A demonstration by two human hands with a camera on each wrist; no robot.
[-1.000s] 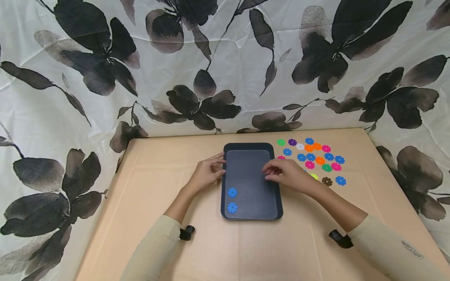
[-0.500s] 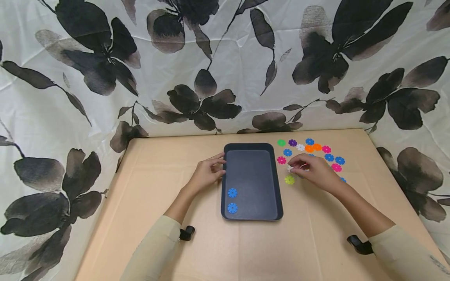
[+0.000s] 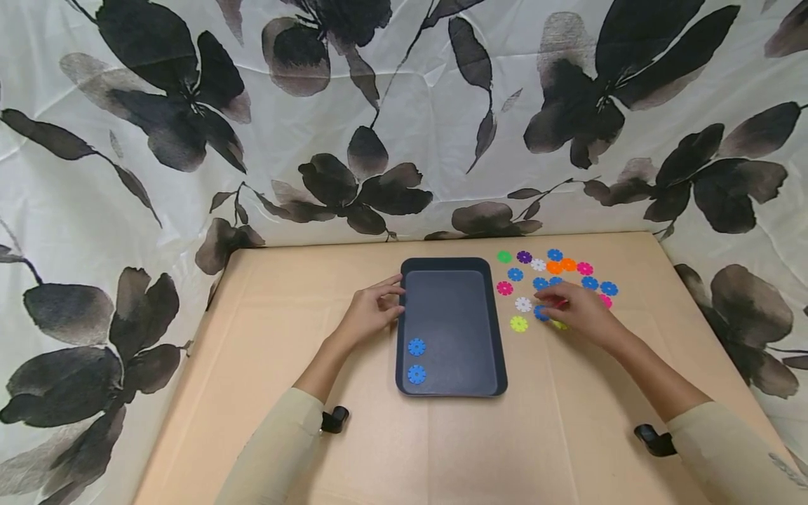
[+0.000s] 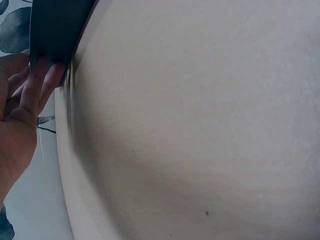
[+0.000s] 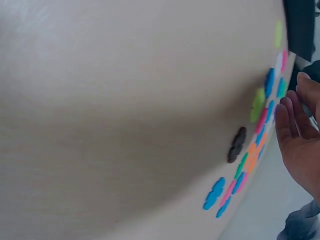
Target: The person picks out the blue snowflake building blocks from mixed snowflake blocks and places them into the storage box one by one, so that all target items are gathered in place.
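Note:
A dark blue tray [image 3: 499,330] lies mid-table with two blue flower discs [image 3: 416,346] in its near left corner. My left hand [image 3: 394,294] rests against the tray's left rim, fingers fairly straight; the left wrist view shows its fingertips [image 4: 40,75] touching the tray [image 4: 55,25]. My right hand [image 3: 548,303] hovers low over the loose discs right of the tray, fingers extended, tips at a blue disc [image 3: 541,313]. I see nothing pinched. The right wrist view shows its relaxed fingers [image 5: 292,120] beside a blue disc [image 5: 270,82].
Many coloured discs lie right of the tray: white [image 3: 522,304], yellow-green [image 3: 519,323], pink [image 3: 504,287], green [image 3: 504,257], purple [image 3: 524,257], orange [image 3: 555,267]. A brown disc [image 5: 236,145] shows in the right wrist view. Flower-print cloth [image 3: 404,119] walls the table.
My right hand has moved from over the tray's right side out to the loose discs, uncovering the white and yellow-green ones. The left hand and tray have stayed put.

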